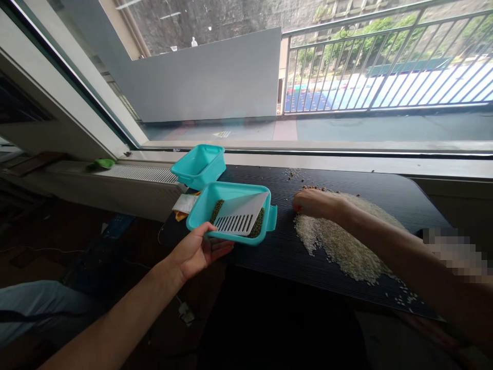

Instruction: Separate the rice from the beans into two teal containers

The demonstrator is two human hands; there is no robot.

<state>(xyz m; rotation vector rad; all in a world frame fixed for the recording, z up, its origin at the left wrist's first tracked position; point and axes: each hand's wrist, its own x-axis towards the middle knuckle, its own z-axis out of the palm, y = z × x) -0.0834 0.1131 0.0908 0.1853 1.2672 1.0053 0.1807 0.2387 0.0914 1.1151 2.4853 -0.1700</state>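
By the rice (350, 244), the right hand (314, 202) bends down, hold unclear; the left hand (201, 251), palm up, grips a turquoise tray (231, 190).

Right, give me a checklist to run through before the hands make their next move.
1. Left hand on the front tub: ok, gripping its near rim.
2. Slotted white scoop inside that tub: ok, lying tilted.
3. Right hand clear of the rice pile: not ok, it is at the pile's edge.
4. Right hand's contents: cannot tell, fingertips hidden.
5. Rice all gathered: not ok, loose grains lie near the table edge.
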